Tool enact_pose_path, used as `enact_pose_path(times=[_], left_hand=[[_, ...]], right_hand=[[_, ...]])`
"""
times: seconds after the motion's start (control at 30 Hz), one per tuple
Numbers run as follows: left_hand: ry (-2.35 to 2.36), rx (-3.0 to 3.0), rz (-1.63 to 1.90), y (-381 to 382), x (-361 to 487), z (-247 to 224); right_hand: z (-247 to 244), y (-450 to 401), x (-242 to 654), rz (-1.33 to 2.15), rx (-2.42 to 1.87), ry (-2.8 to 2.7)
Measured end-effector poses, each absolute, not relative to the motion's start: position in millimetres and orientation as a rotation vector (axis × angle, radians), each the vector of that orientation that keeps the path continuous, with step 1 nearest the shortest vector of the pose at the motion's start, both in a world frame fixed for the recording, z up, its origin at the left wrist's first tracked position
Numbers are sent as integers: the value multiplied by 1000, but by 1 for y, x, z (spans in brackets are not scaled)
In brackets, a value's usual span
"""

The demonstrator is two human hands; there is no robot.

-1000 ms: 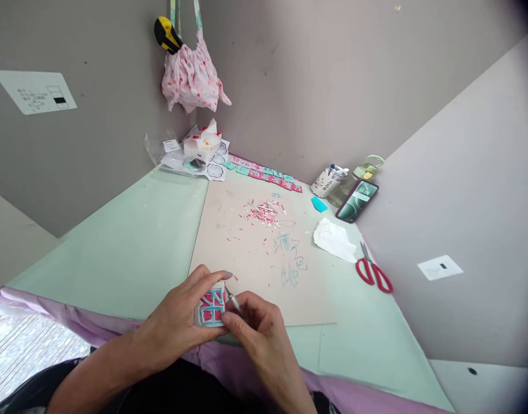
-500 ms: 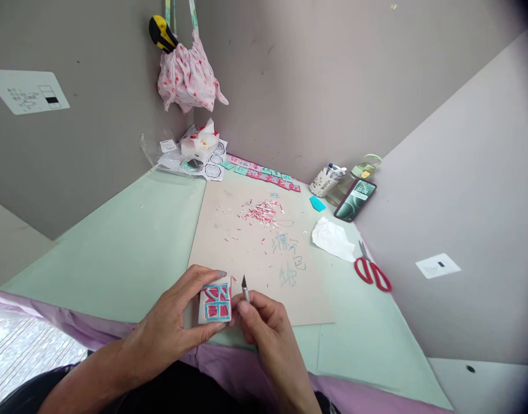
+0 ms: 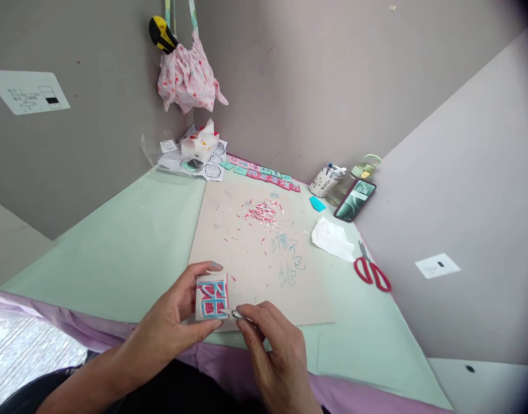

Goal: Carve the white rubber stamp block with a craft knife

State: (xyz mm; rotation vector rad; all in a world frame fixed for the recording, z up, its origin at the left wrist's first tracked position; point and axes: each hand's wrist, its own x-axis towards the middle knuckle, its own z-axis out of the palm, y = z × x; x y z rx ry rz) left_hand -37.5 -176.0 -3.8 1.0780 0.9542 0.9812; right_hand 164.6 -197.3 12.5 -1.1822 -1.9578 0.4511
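Note:
Between its fingers and thumb, my left hand (image 3: pixel 184 310) grips a small square carving block (image 3: pixel 212 296) by its top and bottom edges. The block's face is white with red grooves and blue outlines that form a character. In my right hand (image 3: pixel 274 339) is a slim metal craft knife (image 3: pixel 236 314), pinched between thumb and fingers. Its blade end points left at the block's lower right edge; whether it touches I cannot tell. Beneath both hands lies a beige board (image 3: pixel 220 230) with blue handwriting and a heap of red and white shavings (image 3: pixel 264 213).
Red-handled scissors (image 3: pixel 373 273) and a crumpled white tissue (image 3: pixel 331 238) lie to the right. Behind them are a phone (image 3: pixel 355 200), a pen cup (image 3: pixel 327 180), a green bottle (image 3: pixel 345 187) and a turquoise piece (image 3: pixel 317 203). Carved strips (image 3: pixel 268 176) line the back edge.
My right hand has turned the knife from pointing up to pointing left at the block. My left hand has shifted the block slightly up and left.

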Motion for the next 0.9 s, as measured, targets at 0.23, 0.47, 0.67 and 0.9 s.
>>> enact_pose_path(times=[0.23,0.47,0.67,0.9], left_hand=[[720,937,1022,-172,-37,-6],[840,873,1027,-173,-34,7],[865,821,997,-175,-34,14],[917,830,968,-175,-34,14]], right_hand=[[14,-199,164,403,-1164,-1986],[16,-200,166,372,-1137,-2026],[21,-202,166,332,-1145,-2054],[22,-201,163,256,-1148,-2058]])
